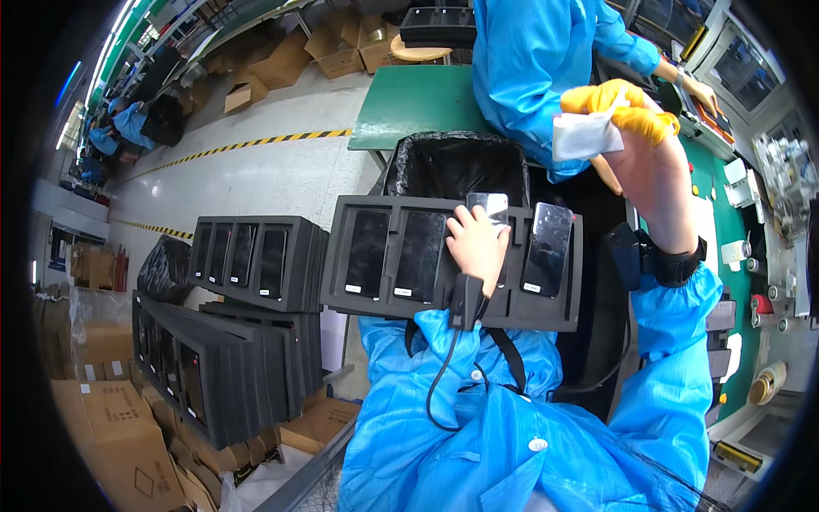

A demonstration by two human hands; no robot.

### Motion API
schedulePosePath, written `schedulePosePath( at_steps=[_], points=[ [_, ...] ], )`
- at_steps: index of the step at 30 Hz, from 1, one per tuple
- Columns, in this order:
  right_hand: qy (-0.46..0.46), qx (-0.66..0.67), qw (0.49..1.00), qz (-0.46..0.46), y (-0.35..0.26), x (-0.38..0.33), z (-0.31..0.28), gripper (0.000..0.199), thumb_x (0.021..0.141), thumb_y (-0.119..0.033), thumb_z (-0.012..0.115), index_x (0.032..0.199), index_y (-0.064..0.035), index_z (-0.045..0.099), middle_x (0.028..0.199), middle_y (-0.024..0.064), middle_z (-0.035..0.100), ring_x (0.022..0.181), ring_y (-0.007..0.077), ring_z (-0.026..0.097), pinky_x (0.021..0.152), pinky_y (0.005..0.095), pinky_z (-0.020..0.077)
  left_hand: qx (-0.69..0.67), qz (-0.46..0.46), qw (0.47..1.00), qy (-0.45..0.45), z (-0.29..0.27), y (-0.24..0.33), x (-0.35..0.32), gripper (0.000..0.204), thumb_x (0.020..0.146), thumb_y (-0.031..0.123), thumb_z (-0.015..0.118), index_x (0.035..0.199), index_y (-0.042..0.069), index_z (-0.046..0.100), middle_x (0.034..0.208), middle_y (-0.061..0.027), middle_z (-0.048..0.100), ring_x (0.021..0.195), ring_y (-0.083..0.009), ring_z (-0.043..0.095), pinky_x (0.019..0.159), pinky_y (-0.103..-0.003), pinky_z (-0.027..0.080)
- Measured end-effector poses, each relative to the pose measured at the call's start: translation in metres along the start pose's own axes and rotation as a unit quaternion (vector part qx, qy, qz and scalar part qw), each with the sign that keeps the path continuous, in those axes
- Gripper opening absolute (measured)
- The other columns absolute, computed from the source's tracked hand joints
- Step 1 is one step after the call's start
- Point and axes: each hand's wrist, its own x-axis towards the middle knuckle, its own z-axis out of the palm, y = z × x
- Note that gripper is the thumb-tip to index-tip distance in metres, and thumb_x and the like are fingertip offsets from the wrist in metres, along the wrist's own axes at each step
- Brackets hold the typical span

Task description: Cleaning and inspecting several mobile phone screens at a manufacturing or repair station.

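Observation:
A black foam tray (339, 247) lies across my lap, with dark phones in its slots. My left hand (476, 246) is over one phone (489, 205), fingers and thumb closed about its sides. That phone's upper end shows past my fingers; the rest is mostly covered. To its right, another phone (548, 249) sits at a slight tilt in its slot. Two more phones, a phone (368, 253) and a phone (420, 256), lie at the left. My right hand (636, 128), with yellow finger covers, is raised at the upper right, pinching a folded white cloth (587, 136).
Stacked foam trays (256, 341) with phones stand at my left. A black-lined bin (461, 166) is behind my tray, beside a green table (418, 107). A co-worker in blue (533, 77) works close by at the upper right. Cardboard boxes (119, 435) lie lower left.

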Motion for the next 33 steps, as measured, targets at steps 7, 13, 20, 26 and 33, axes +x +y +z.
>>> schedulePosePath(
  at_steps=[7, 13, 20, 26, 33],
  points=[
    [0.047, 0.085, 0.995, 0.004, 0.042, 0.017, 0.009, 0.026, 0.092, -0.025, 0.052, 0.101, -0.002, 0.059, 0.105, 0.0137, 0.063, 0.099, 0.0231, 0.062, 0.087, 0.0341, 0.05, 0.135, -0.086, 0.984, -0.084, -0.019, -0.077, -0.014, 0.057, 0.07, 0.044, 0.075, 0.107, 0.008, 0.05, 0.101, -0.0106, 0.05, 0.094, -0.0263, 0.054, 0.069, -0.041, 0.053],
    [0.137, 0.171, 0.971, 0.093, 0.118, -0.031, 0.028, 0.02, 0.085, -0.013, 0.055, 0.098, 0.0022, 0.061, 0.097, 0.0116, 0.066, 0.09, 0.0177, 0.063, 0.083, 0.029, 0.0483, -0.007, -0.122, 0.984, -0.133, -0.036, -0.094, -0.001, 0.076, 0.063, 0.038, 0.077, 0.12, 0.001, 0.043, 0.108, -0.0201, 0.05, 0.1, -0.039, 0.054, 0.073, -0.048, 0.054],
    [0.226, 0.151, 0.953, 0.136, 0.148, -0.094, 0.027, 0.02, 0.086, -0.016, 0.055, 0.097, -0.0008, 0.06, 0.096, 0.0107, 0.065, 0.089, 0.0181, 0.063, 0.083, 0.0292, 0.0486, 0.002, -0.042, 0.999, -0.016, -0.03, -0.106, 0.023, 0.061, 0.072, 0.042, 0.074, 0.111, 0.003, 0.047, 0.098, -0.0144, 0.05, 0.09, -0.0334, 0.057, 0.069, -0.044, 0.054],
    [0.353, 0.166, 0.919, 0.058, 0.155, -0.149, -0.002, 0.013, 0.086, -0.011, 0.056, 0.093, -0.0003, 0.06, 0.098, 0.0133, 0.065, 0.093, 0.0211, 0.062, 0.086, 0.0329, 0.0488, 0.057, -0.086, 0.991, -0.081, -0.036, -0.166, 0.02, 0.059, 0.073, 0.032, 0.074, 0.114, 0.0, 0.047, 0.106, -0.0175, 0.05, 0.102, -0.0357, 0.053, 0.077, -0.046, 0.05],
    [0.316, 0.306, 0.884, 0.159, 0.187, -0.15, 0.01, 0.019, 0.092, -0.017, 0.049, 0.098, -0.0018, 0.059, 0.082, 0.008, 0.057, 0.058, 0.0102, 0.045, 0.054, 0.024, 0.0378, 0.004, -0.125, 0.986, -0.108, -0.045, -0.178, 0.029, 0.078, 0.064, 0.031, 0.078, 0.126, 0.003, 0.042, 0.11, -0.0191, 0.05, 0.104, -0.0387, 0.052, 0.08, -0.049, 0.05]
  ],
)
